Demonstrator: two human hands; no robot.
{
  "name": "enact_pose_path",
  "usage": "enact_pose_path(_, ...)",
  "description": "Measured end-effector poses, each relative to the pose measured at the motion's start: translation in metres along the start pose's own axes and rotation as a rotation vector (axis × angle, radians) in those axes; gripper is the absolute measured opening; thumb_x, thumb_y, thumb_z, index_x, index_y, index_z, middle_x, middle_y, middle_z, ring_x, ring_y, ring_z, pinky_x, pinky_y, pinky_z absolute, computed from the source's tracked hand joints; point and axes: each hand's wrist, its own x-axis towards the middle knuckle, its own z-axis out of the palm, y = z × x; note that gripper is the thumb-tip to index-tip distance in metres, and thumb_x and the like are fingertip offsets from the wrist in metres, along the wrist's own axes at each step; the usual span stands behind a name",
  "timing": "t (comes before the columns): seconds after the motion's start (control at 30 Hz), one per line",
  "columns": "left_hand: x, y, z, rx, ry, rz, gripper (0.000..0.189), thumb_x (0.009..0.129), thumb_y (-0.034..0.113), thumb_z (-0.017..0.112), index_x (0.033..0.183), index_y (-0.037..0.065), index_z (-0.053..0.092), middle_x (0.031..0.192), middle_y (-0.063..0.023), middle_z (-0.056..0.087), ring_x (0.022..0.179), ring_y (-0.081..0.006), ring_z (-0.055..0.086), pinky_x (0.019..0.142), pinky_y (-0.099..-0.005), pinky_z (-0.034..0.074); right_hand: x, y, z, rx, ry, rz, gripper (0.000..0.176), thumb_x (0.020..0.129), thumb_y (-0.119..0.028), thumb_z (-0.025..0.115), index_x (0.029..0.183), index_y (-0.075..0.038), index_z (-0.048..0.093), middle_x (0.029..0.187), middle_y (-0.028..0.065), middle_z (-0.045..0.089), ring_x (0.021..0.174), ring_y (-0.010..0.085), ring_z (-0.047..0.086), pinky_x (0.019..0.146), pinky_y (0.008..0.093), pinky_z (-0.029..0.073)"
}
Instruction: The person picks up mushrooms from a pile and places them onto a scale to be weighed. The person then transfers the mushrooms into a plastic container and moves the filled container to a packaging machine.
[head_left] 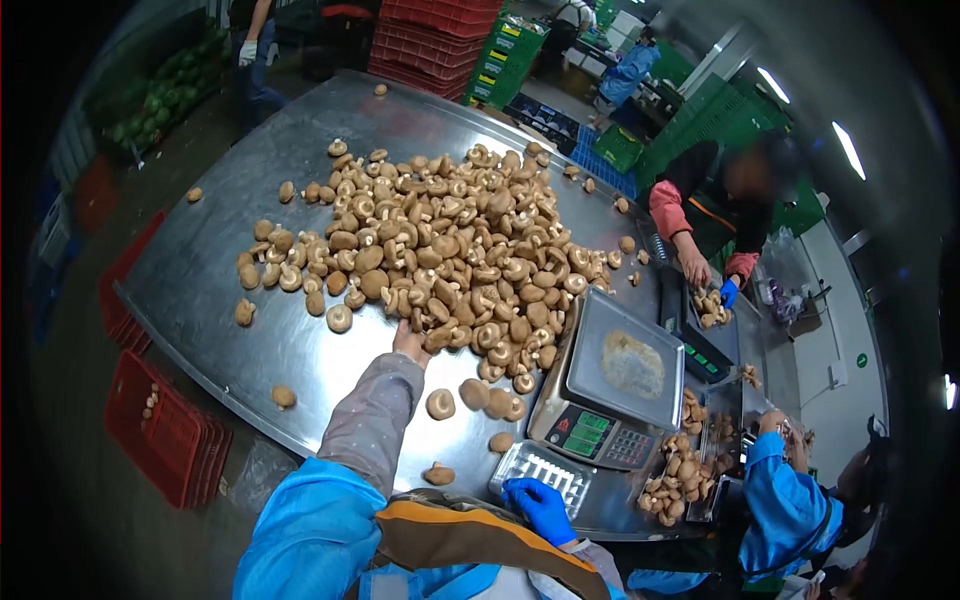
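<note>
My left hand (409,342) is bare, in a grey sleeve, and reaches into the near edge of a large heap of shiitake mushrooms (440,240). Its fingers are mostly hidden among the caps. My right hand (541,508) wears a blue glove and grips the near edge of a clear plastic tray (568,478) close to my body. White spots or ridges show in the tray's bottom. A digital scale (585,435) with a stained metal plate stands just right of the tray. Several loose mushrooms (440,404) lie between my arms.
The heap lies on a large steel table (230,260). Red crates (165,430) stand stacked at the left. Packed mushrooms (680,480) sit right of the scale. Across the table, one person's gloved hand (729,293) handles mushrooms by a second scale (700,345); another person's blue sleeve (785,510) is nearby.
</note>
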Motion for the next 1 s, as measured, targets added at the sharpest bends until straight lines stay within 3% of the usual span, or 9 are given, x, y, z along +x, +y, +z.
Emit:
enact_pose_path(0.27, -0.048, 0.001, -0.015, 0.021, -0.211, -0.018, 0.067, 0.076, -0.020, 0.039, 0.134, 0.011, 0.032, 0.127, -0.0165, 0.048, 0.112, -0.0320, 0.055, 0.088, -0.0446, 0.054, 0.025, 0.002, 0.006, -0.069, -0.108, -0.039, 0.024, 0.092, -0.010, 0.056, 0.112, 0.002, 0.061, 0.099, 0.0073, 0.066, 0.090, 0.0150, 0.062, 0.081, 0.0268, 0.049)
enact_pose_path(0.43, -0.082, 0.002, -0.019, -0.021, -0.160, -0.117, 0.067, 0.076, -0.020, 0.036, 0.136, 0.008, 0.030, 0.129, -0.0189, 0.046, 0.115, -0.0357, 0.053, 0.093, -0.0470, 0.051, 0.046, 0.008, 0.008, -0.298, -0.129, -0.132, 0.025, 0.092, -0.012, 0.057, 0.114, -0.002, 0.062, 0.101, 0.0085, 0.067, 0.089, 0.0154, 0.063, 0.081, 0.0264, 0.050)
enact_pose_path(0.5, -0.100, 0.000, -0.015, 0.071, -0.168, -0.086, 0.058, 0.083, -0.015, 0.037, 0.136, 0.006, 0.028, 0.127, -0.0202, 0.046, 0.114, -0.0350, 0.054, 0.095, -0.0472, 0.049, 0.054, 0.005, 0.010, -0.355, -0.130, -0.194, 0.026, 0.092, -0.013, 0.057, 0.116, -0.003, 0.061, 0.102, 0.0089, 0.067, 0.089, 0.0148, 0.063, 0.080, 0.0262, 0.050)
enact_pose_path(0.6, -0.123, 0.004, -0.003, 0.093, -0.219, -0.146, 0.058, 0.083, -0.015, 0.038, 0.135, 0.008, 0.028, 0.129, -0.0195, 0.046, 0.115, -0.0357, 0.053, 0.096, -0.0490, 0.048, 0.064, 0.000, 0.018, -0.263, -0.092, -0.212, 0.028, 0.092, -0.013, 0.058, 0.118, -0.004, 0.059, 0.103, 0.0082, 0.067, 0.090, 0.0138, 0.063, 0.080, 0.0262, 0.050)
enact_pose_path(0.7, -0.142, 0.010, 0.006, 0.105, -0.218, -0.278, 0.063, 0.082, -0.015, 0.039, 0.138, 0.011, 0.024, 0.131, -0.0200, 0.044, 0.117, -0.0370, 0.051, 0.097, -0.0499, 0.047, 0.082, 0.010, 0.020, -0.046, -0.146, -0.162, 0.043, 0.092, -0.014, 0.058, 0.132, -0.002, 0.046, 0.111, 0.0105, 0.064, 0.092, 0.0161, 0.063, 0.081, 0.0272, 0.050)
enact_pose_path(0.77, -0.150, 0.006, 0.008, 0.071, -0.204, -0.268, 0.060, 0.082, -0.016, 0.040, 0.135, 0.009, 0.029, 0.129, -0.0193, 0.046, 0.114, -0.0358, 0.054, 0.093, -0.0482, 0.051, 0.089, 0.013, 0.025, 0.148, -0.214, -0.133, 0.055, 0.093, -0.015, 0.057, 0.140, 0.000, 0.033, 0.115, 0.0136, 0.061, 0.094, 0.0184, 0.063, 0.081, 0.0280, 0.051)
enact_pose_path(0.93, -0.169, 0.001, 0.024, 0.016, -0.342, -0.279, 0.057, 0.083, -0.015, 0.043, 0.134, 0.008, 0.034, 0.129, -0.0180, 0.047, 0.116, -0.0335, 0.053, 0.094, -0.0464, 0.050, 0.085, -0.013, 0.037, 0.260, -0.195, -0.041, 0.049, 0.095, -0.017, 0.054, 0.138, -0.002, 0.036, 0.113, 0.0107, 0.061, 0.094, 0.0181, 0.063, 0.079, 0.0281, 0.051)
enact_pose_path(1.0, -0.171, -0.002, 0.026, 0.046, -0.286, -0.290, 0.054, 0.083, -0.015, 0.043, 0.133, 0.004, 0.037, 0.129, -0.0182, 0.048, 0.117, -0.0327, 0.052, 0.099, -0.0465, 0.046, 0.091, -0.008, 0.039, 0.296, -0.175, -0.053, 0.045, 0.095, -0.018, 0.053, 0.136, -0.003, 0.039, 0.111, 0.0087, 0.061, 0.092, 0.0171, 0.062, 0.078, 0.0280, 0.051)
